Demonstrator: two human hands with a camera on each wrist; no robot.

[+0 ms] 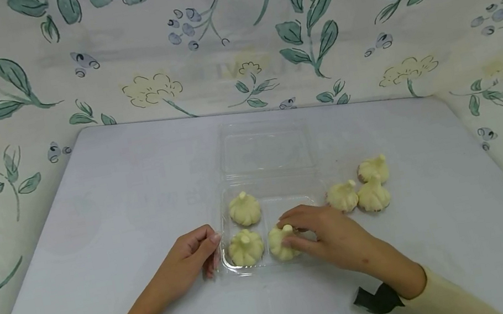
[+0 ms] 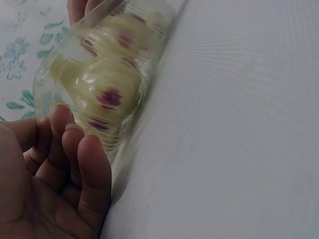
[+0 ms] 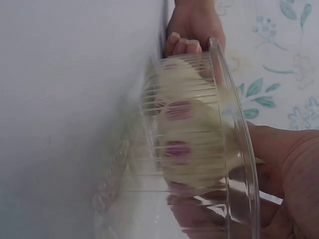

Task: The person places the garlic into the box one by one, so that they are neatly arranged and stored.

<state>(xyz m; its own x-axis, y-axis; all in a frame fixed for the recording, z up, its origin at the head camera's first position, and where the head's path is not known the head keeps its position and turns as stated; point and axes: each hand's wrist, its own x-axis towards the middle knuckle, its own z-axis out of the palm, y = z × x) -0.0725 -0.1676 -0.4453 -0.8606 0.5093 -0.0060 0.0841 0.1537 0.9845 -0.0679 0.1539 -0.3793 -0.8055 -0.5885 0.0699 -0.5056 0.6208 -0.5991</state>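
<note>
Here's the left hand [image 1: 192,252] with thumb and fingers clamped on the left rim of the clear container [image 1: 288,202], and across from it the right hand [image 1: 329,230] pinches a garlic bulb [image 1: 278,245] down in the near right part, fingers and thumb on either side. To its left sit two bulbs, a far one [image 1: 244,210] and a near one [image 1: 246,248], stems up; behind, the lid [image 1: 266,148] lies open, and a trio of bulbs [image 1: 373,195] huddles on the table [image 1: 138,199] to the right. The bulb looks firm and light, ribbed enough not to slip, though any papery skin could flake: take it round its widest part, sparing the stem. The container looks thin, slick and bendy, likely to skid or buckle, so a light pinch at the rim suits it.
</note>
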